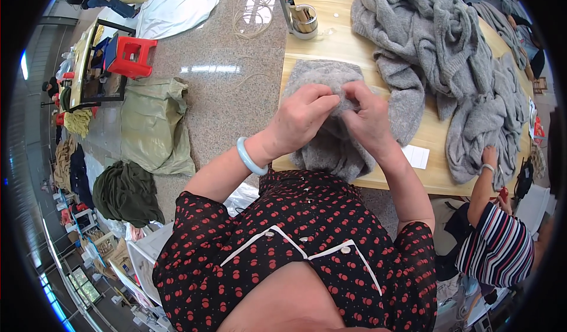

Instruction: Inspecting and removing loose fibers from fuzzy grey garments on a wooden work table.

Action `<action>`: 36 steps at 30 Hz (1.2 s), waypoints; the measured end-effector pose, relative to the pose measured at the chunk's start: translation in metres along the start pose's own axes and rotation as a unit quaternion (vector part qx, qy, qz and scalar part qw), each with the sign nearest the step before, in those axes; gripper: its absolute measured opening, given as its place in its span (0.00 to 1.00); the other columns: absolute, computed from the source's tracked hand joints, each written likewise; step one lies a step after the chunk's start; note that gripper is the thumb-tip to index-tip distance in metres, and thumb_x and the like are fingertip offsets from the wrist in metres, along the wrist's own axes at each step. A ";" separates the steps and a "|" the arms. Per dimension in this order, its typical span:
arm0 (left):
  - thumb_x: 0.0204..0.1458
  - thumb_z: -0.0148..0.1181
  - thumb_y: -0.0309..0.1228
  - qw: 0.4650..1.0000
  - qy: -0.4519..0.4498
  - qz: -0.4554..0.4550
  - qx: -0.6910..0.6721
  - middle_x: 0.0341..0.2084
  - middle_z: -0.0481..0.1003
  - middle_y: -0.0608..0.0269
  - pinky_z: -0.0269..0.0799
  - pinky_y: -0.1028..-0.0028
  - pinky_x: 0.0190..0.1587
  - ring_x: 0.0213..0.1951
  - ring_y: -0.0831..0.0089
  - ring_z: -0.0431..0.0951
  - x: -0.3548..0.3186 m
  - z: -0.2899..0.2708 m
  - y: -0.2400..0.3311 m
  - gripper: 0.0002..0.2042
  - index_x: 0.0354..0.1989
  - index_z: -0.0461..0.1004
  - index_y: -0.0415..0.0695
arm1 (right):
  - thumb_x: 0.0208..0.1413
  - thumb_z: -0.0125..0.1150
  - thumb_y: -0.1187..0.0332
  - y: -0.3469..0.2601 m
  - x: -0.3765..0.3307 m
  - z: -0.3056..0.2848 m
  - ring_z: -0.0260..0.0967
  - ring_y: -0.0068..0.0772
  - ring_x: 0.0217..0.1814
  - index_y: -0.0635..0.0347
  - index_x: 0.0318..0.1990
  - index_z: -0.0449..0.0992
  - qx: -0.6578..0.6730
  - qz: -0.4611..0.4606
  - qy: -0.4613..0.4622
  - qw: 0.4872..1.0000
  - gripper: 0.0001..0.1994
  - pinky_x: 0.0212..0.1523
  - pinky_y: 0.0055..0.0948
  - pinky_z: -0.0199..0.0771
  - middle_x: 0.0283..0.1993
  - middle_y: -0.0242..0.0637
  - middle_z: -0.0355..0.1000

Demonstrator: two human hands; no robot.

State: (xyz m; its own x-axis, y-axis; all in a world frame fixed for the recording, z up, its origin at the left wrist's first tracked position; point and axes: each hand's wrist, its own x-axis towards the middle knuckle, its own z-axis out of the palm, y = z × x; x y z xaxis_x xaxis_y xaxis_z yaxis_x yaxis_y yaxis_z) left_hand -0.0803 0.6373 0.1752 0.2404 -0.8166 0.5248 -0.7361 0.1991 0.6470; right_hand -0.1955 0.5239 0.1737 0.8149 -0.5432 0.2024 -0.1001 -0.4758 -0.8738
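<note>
A grey knitted garment (pixel 331 149) lies bunched on the near left of the wooden table, part of it hanging over the edge toward me. Above it, my left hand (pixel 305 114) is closed in a pinch on the knit, a pale blue bangle (pixel 250 157) round its wrist. My right hand (pixel 367 118) is closed too, its thumb and forefinger pinching the same fabric just right of the left hand. The fingertips are close together. Whether a small tool or thread is between them I cannot make out.
On the wooden table (pixel 331 42) stand a tin of tools (pixel 304 22) and a large heap of grey knitwear (pixel 422 36). A white paper slip (pixel 416 156) lies near the edge. At right, a co-worker in a striped top (pixel 496 243) handles knitwear. A red stool (pixel 131 57) and sacks (pixel 155 122) occupy the left floor.
</note>
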 end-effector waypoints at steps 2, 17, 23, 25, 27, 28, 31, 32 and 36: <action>0.40 0.53 0.18 1.000 -0.014 -0.011 -0.011 0.28 0.68 0.54 0.67 0.69 0.34 0.32 0.58 0.70 -0.001 0.002 -0.003 0.07 0.30 0.68 0.39 | 0.34 0.50 0.83 -0.007 0.003 -0.002 0.68 0.40 0.31 0.63 0.36 0.70 0.014 0.002 -0.012 1.000 0.16 0.32 0.28 0.68 0.31 0.43 0.70; 0.37 0.55 0.15 0.999 -0.028 -0.004 -0.036 0.24 0.71 0.58 0.69 0.75 0.29 0.27 0.66 0.73 -0.003 0.002 -0.012 0.08 0.28 0.72 0.38 | 0.37 0.49 0.83 0.005 0.001 -0.014 0.67 0.42 0.31 0.63 0.34 0.71 -0.068 -0.108 -0.062 0.990 0.13 0.31 0.31 0.68 0.29 0.42 0.68; 0.36 0.56 0.15 1.000 -0.003 0.007 0.020 0.22 0.71 0.58 0.69 0.74 0.27 0.26 0.66 0.73 -0.004 0.005 -0.011 0.08 0.27 0.72 0.38 | 0.36 0.51 0.82 0.008 0.001 -0.010 0.66 0.41 0.27 0.62 0.33 0.71 -0.072 -0.122 -0.033 0.989 0.12 0.27 0.31 0.67 0.26 0.41 0.66; 0.36 0.56 0.15 0.999 0.016 0.001 0.031 0.22 0.71 0.58 0.68 0.74 0.26 0.26 0.66 0.73 -0.003 0.009 -0.009 0.07 0.26 0.72 0.38 | 0.36 0.51 0.82 0.010 0.001 -0.007 0.66 0.41 0.27 0.62 0.32 0.70 -0.074 -0.124 -0.021 0.989 0.12 0.27 0.32 0.66 0.25 0.41 0.65; 0.36 0.56 0.15 0.999 0.035 -0.006 0.042 0.21 0.71 0.58 0.68 0.74 0.26 0.25 0.65 0.73 -0.003 0.014 -0.007 0.07 0.26 0.72 0.39 | 0.35 0.51 0.82 0.014 0.000 -0.002 0.65 0.41 0.25 0.62 0.32 0.69 -0.101 -0.161 0.017 0.982 0.12 0.26 0.33 0.66 0.24 0.40 0.64; 0.36 0.56 0.15 0.998 0.055 -0.023 0.028 0.21 0.71 0.58 0.68 0.74 0.26 0.25 0.66 0.73 -0.005 0.018 -0.008 0.07 0.25 0.71 0.38 | 0.35 0.51 0.82 0.015 0.000 -0.001 0.65 0.41 0.25 0.62 0.32 0.69 -0.101 -0.161 0.017 0.982 0.12 0.26 0.33 0.66 0.24 0.40 0.64; 0.37 0.55 0.15 0.993 0.099 -0.056 0.014 0.20 0.71 0.58 0.68 0.74 0.26 0.24 0.66 0.73 -0.003 0.025 -0.005 0.06 0.25 0.71 0.38 | 0.34 0.51 0.82 0.018 0.001 0.001 0.64 0.40 0.24 0.62 0.33 0.69 -0.122 -0.184 0.036 0.975 0.13 0.25 0.33 0.65 0.24 0.39 0.63; 0.37 0.55 0.15 0.990 0.121 -0.072 0.014 0.20 0.71 0.58 0.68 0.74 0.26 0.23 0.66 0.72 -0.002 0.027 -0.003 0.06 0.25 0.71 0.38 | 0.34 0.50 0.83 0.019 0.001 0.002 0.64 0.40 0.24 0.64 0.33 0.69 -0.121 -0.184 0.046 0.974 0.14 0.25 0.32 0.65 0.25 0.40 0.64; 0.38 0.55 0.15 0.982 0.156 -0.102 0.008 0.21 0.72 0.58 0.68 0.74 0.27 0.24 0.66 0.73 -0.003 0.035 -0.002 0.05 0.25 0.71 0.38 | 0.34 0.50 0.84 0.024 0.000 0.008 0.64 0.41 0.24 0.65 0.33 0.69 -0.097 -0.169 0.077 0.978 0.14 0.24 0.30 0.65 0.25 0.42 0.65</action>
State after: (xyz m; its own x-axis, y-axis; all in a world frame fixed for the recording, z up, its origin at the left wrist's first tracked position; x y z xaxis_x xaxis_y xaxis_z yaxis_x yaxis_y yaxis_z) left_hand -0.1020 0.6206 0.1533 0.5639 -0.6324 0.5312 -0.6621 0.0383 0.7484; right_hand -0.1931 0.5183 0.1491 0.7262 -0.4229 0.5420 0.0414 -0.7600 -0.6486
